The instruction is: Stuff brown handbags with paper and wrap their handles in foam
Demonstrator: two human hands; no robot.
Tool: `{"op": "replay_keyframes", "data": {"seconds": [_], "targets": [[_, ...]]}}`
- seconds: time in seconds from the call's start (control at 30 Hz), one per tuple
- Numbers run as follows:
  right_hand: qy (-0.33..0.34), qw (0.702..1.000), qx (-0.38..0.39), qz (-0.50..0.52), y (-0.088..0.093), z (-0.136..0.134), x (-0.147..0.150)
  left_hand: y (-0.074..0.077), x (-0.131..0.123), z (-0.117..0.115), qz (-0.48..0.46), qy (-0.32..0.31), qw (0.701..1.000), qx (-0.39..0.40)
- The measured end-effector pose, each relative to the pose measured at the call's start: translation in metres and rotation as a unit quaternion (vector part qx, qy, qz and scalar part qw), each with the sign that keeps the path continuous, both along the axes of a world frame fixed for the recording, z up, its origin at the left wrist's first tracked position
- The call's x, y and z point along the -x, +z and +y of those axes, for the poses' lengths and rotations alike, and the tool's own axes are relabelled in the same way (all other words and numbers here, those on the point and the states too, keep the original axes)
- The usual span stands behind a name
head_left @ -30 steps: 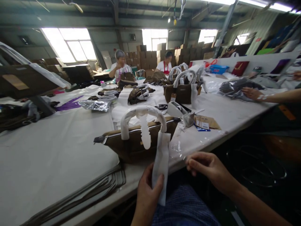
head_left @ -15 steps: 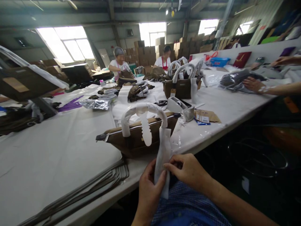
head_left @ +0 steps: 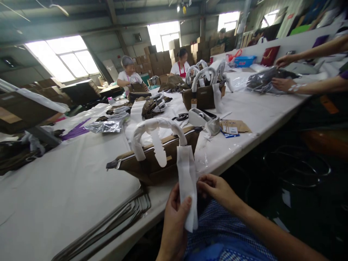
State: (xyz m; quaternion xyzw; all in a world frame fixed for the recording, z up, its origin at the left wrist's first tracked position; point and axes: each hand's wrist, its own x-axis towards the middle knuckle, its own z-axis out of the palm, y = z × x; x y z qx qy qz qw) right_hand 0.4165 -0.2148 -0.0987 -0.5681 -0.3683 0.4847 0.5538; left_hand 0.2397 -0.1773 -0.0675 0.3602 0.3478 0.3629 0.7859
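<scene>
A brown handbag [head_left: 152, 170] stands at the table's near edge, its handles [head_left: 160, 123] wrapped in white padding. From the right handle end hangs a white wrapping strip [head_left: 186, 170], flat and long, reaching over the table edge toward my lap. My left hand [head_left: 176, 215] is closed on its lower part, thumb across the front. At the strip's right edge, my right hand [head_left: 217, 190] has its fingers curled together, fingertips against the edge and partly hidden. A notched white tab [head_left: 158, 150] hangs before the bag's zipper.
Folded grey sheets [head_left: 130, 210] lie at the near left edge. Beyond the bag are a grey tape dispenser [head_left: 203, 121], brown tags [head_left: 235, 126] and another wrapped handbag [head_left: 201, 98]. At right, a co-worker's hands touch a plastic-covered bag [head_left: 263, 79]. Two more people work across the table.
My right hand has shifted from the strip's front to its right edge. The strip now looks flatter and wider. The camera view has turned slightly right, and the co-worker's far hand has come to the plastic-covered bag.
</scene>
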Motion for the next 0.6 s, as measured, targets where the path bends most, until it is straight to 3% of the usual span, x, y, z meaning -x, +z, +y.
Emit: {"op": "replay_keyframes", "data": {"seconds": [0.1,0.27,0.4,0.5,0.6], "targets": [[-0.064,0.997,0.0,-0.036,0.017,-0.016,0.0,-0.001,-0.003,0.0,0.027,0.033,0.998,-0.045],[0.006,0.996,-0.033,0.077,0.04,-0.019,0.028,-0.005,-0.017,-0.004,0.064,0.047,0.99,-0.121],[-0.004,0.996,-0.025,0.087,0.035,-0.001,0.042,-0.015,-0.022,-0.006,0.092,0.046,0.983,-0.155],[0.019,0.996,-0.025,0.084,0.03,0.006,0.027,-0.024,-0.01,-0.001,0.078,0.042,0.982,-0.166],[0.033,0.998,-0.044,0.023,0.029,0.005,-0.003,-0.024,0.016,0.014,0.131,0.126,0.964,-0.194]]}}
